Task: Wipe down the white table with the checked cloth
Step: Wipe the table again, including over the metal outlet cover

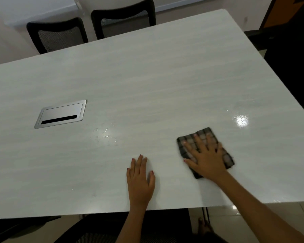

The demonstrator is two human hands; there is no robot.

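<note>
The white table (147,81) fills most of the view. A folded dark checked cloth (226,157) lies flat on it near the front right. My right hand (204,155) presses down on the cloth with its fingers spread and straight. My left hand (140,178) rests flat on the bare tabletop to the left of the cloth, close to the front edge. Small water drops (104,135) dot the surface left of centre, and a wet shiny patch (241,121) shows beyond the cloth on the right.
A silver cable hatch (61,114) is set into the tabletop at the left. Two black mesh chairs (58,35) (123,18) stand at the far side. A dark chair (98,230) sits under the front edge, and dark furniture (291,58) stands at the right.
</note>
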